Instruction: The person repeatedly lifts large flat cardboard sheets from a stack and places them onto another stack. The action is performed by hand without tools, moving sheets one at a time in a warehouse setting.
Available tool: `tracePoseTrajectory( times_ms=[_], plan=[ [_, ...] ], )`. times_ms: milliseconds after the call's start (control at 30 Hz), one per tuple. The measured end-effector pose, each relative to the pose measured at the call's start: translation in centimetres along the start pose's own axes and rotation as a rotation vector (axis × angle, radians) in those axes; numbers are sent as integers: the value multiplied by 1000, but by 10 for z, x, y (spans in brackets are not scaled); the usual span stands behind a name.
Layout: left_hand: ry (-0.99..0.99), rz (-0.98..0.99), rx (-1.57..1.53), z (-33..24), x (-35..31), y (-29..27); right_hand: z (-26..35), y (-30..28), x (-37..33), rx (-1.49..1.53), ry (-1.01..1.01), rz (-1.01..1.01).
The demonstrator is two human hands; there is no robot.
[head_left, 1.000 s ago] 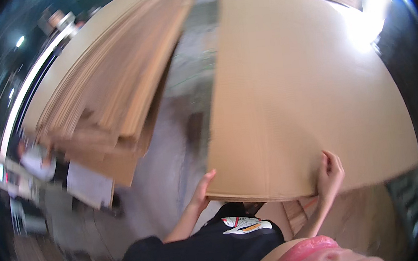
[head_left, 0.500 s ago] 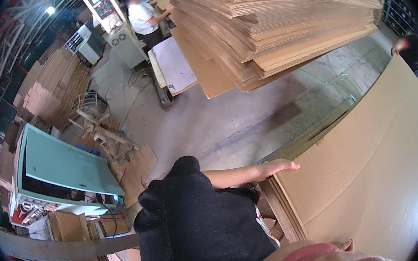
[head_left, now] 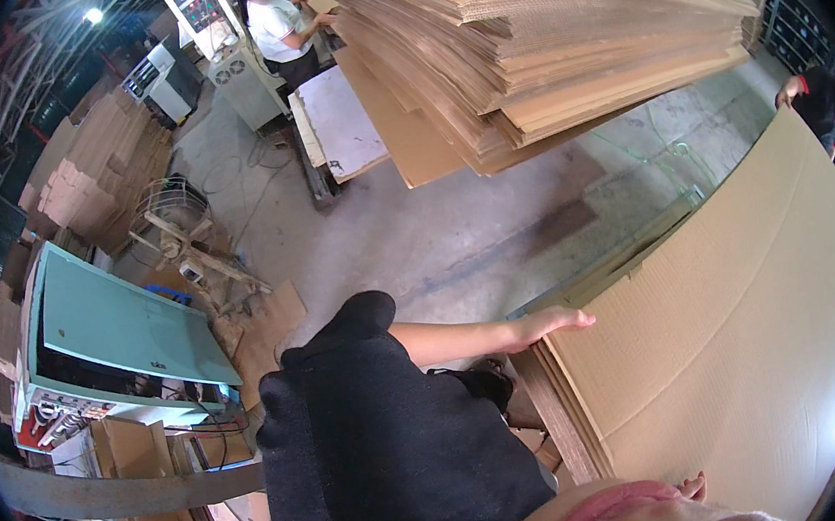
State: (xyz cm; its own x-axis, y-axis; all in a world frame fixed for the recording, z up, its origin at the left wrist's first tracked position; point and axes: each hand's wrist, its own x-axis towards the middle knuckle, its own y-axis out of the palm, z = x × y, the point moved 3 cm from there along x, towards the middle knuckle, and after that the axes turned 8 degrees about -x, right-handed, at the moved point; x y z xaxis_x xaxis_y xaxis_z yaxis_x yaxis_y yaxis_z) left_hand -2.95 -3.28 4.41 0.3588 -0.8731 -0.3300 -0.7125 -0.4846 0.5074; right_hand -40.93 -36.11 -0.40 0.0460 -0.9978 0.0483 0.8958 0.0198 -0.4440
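Observation:
A large brown cardboard sheet [head_left: 726, 331] with a long crease line fills the right side, on top of a stack of sheets [head_left: 568, 417] whose layered edges show. At the sheet's near left corner, my left hand [head_left: 552, 324] is closed on the edge, its fingertips lying over the top face. My right hand [head_left: 696, 486] shows only a few curled fingers at the sheet's near edge; the rest of it is hidden. At the far right corner, a co-worker in a dark top with red trim [head_left: 814, 97] has a hand at the sheet's edge.
A tall stack of cardboard [head_left: 559, 56] rises ahead. Beyond it, a person in a white shirt [head_left: 280, 28] stands by a machine with a control panel [head_left: 245, 86]. On the left are a teal cabinet [head_left: 131, 313], a caged fan [head_left: 171, 209] and more cardboard piles [head_left: 98, 176].
The co-worker at the far right leans in, and a hand now shows at the sheet's corner. My left hand stays at its corner, while the view has shifted slightly.

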Motion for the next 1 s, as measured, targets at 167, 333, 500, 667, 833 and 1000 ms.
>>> tracePoseTrajectory(
  times_ms=[167,333,500,667,833,1000],
  plan=[
    [-7,-49,-15,7,4,-4,-28,-3,11,107,28,52],
    [-21,-49,-51,-2,-4,6,-43,-3,15,104,-7,-2],
    [-59,-3,-58,-5,-6,7,-35,-6,5,87,-36,30],
    [-17,-24,-18,-10,-8,11,-38,-15,7,48,-35,101],
    [-50,-59,-13,-15,-16,11,-32,-6,2,24,-50,77],
    [-41,16,3,-1,1,1,-21,-8,-12,12,-68,-17]
  ],
)
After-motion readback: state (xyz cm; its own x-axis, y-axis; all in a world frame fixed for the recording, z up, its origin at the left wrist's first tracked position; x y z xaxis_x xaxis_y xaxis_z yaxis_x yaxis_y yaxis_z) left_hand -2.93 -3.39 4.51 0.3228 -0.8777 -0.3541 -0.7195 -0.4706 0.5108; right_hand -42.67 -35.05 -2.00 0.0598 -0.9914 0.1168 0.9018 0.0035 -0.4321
